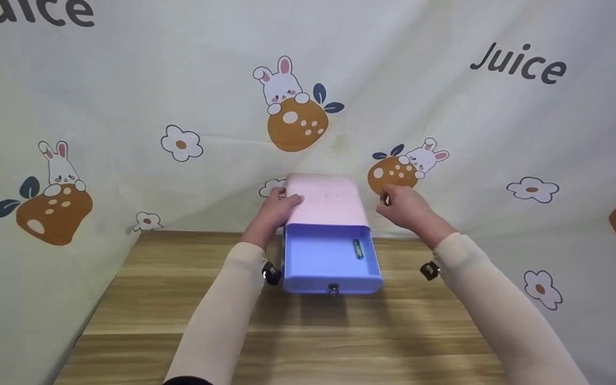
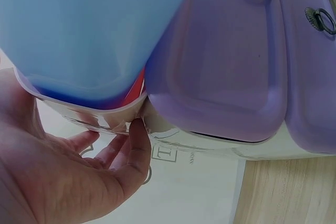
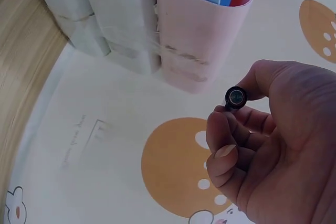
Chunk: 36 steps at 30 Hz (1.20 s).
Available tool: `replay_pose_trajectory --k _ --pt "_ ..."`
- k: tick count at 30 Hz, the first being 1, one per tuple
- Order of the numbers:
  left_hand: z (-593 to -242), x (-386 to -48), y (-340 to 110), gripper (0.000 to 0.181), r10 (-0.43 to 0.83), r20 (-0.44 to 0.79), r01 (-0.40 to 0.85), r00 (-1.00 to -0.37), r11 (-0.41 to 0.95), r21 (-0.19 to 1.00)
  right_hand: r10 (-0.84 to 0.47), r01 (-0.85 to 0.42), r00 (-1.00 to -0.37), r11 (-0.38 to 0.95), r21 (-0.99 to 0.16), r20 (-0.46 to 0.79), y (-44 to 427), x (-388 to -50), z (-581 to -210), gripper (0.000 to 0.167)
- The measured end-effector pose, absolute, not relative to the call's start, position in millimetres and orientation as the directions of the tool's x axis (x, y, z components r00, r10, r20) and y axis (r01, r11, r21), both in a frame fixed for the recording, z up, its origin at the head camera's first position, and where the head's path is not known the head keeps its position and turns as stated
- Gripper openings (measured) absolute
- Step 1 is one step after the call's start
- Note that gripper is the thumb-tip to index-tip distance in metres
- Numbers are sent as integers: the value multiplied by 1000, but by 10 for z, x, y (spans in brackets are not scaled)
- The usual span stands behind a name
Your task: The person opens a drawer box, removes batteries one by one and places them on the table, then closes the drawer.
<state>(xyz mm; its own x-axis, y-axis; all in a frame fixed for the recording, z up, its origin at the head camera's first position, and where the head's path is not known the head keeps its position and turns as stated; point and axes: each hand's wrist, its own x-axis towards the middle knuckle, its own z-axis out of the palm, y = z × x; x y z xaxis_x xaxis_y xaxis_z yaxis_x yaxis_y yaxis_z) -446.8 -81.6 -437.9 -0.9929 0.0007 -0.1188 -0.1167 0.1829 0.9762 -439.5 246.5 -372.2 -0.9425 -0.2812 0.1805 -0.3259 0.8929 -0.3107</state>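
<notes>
A small drawer cabinet with a pink top (image 1: 326, 200) stands against the cloth, its blue top drawer (image 1: 316, 254) pulled out. In that drawer lies a green battery (image 1: 359, 249), near the right wall. My left hand (image 1: 277, 211) holds the cabinet's upper left side, thumb on the top; the left wrist view shows this hand (image 2: 79, 166) with its fingers against the pink shell. To the right of the cabinet, apart from it, is my right hand (image 1: 407, 207). In the right wrist view that hand (image 3: 278, 135) pinches a small dark cylinder (image 3: 236, 97), seen end-on, between thumb and fingers.
Below the pulled-out drawer, two purple drawers (image 2: 226, 61) with ring handles are closed. The cabinet stands on a wood-grain table (image 1: 190, 310). Behind it hangs a pale cloth (image 1: 206, 69) printed with rabbits and flowers.
</notes>
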Motion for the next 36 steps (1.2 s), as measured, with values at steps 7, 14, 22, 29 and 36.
replay_pose_trajectory --k 7,14,22,29,36 --pt "-4379 -4447 -818 80 2 -118 -115 -993 181 977 -255 -311 -946 888 -338 200 2482 -4480 -3807 14" --pt "-4393 -4463 -815 78 6 -69 -67 -998 161 985 -235 -321 -932 890 -323 277 2480 -4541 -3914 15" --pt "-4401 -4480 -813 79 7 -96 -93 -995 186 978 -215 -311 -929 894 -322 300 2491 -4622 -4091 15" --pt "-4382 -4465 -820 80 11 -108 -103 -994 200 974 -190 -281 -942 899 -336 278 2523 -4695 -4163 15" --pt "-4403 -4476 -811 80 6 -110 -108 -994 183 977 -158 -251 -952 894 -371 262 2536 -4744 -4234 15"
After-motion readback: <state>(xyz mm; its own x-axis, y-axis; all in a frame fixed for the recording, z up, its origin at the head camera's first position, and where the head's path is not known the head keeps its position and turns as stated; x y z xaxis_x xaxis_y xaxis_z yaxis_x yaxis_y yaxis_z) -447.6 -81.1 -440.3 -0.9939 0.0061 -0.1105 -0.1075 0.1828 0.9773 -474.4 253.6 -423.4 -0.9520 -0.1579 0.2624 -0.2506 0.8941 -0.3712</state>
